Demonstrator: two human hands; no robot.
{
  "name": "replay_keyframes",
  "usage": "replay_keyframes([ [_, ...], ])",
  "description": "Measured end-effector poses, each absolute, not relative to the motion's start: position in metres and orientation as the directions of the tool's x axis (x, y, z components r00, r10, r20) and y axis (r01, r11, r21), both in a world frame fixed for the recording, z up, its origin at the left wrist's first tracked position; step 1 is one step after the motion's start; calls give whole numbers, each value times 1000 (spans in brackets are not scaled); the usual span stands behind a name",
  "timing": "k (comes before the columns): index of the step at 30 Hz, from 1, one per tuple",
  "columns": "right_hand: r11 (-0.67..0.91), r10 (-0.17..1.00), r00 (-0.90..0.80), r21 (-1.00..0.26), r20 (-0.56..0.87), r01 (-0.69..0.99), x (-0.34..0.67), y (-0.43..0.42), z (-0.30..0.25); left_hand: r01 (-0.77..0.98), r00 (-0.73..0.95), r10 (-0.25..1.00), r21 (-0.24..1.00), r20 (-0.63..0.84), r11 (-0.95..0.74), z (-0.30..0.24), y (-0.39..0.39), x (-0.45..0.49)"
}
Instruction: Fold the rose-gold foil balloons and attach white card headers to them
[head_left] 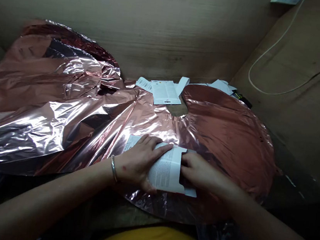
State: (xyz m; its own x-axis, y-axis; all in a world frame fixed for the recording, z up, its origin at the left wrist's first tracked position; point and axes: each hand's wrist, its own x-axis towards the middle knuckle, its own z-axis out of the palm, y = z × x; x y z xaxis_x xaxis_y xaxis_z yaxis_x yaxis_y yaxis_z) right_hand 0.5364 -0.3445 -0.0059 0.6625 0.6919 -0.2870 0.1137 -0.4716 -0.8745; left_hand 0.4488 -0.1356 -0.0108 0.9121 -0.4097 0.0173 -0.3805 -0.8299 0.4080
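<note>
A white printed cardboard packet (167, 171) lies across shiny rose-gold foil (112, 129), its open end facing right. My left hand (140, 160), with a silver bangle at the wrist, spans the packet and grips it, fingers over the far side and thumb by the near edge. The fingers of my right hand (197, 169) reach into the packet's open end. Their tips are hidden inside, so I cannot see whether they hold anything. The foil looks like large flat balloons with rounded edges, crumpled and piled higher at the left.
Another white printed packet (166, 92) with a hang hole lies beyond my hands, beside a strip of labels (144, 84). White papers (221, 86) sit at the back right. Wooden walls (174, 28) enclose the surface, and a white cable (261, 58) hangs at right.
</note>
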Motion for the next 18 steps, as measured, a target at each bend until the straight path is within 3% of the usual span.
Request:
replay_keyframes([
  [2,-544,680,732,-699,-44,464,547,-359,-1,-415,890,-455,396,-8,-819,-15,-135,450],
  [4,-530,712,684,-520,157,670,554,-369,-3,-466,852,-522,391,-44,-794,-14,-138,451],
  [7,-483,781,618,-541,90,689,551,-375,-11,-491,820,-563,376,-107,-786,-3,-144,449],
  [11,-573,753,655,-544,-57,612,525,-383,-12,-376,857,-480,410,-187,-831,14,-143,435],
  [13,-546,756,653,-506,47,668,510,-387,-13,-356,864,-471,445,-179,-822,10,-144,427],
  [16,-436,801,529,-334,280,836,494,-390,-25,-323,921,-383,400,-77,-858,-12,-155,419],
  [18,-368,853,426,-231,302,901,488,-391,-38,-288,947,-319,361,-30,-887,-26,-164,417],
])
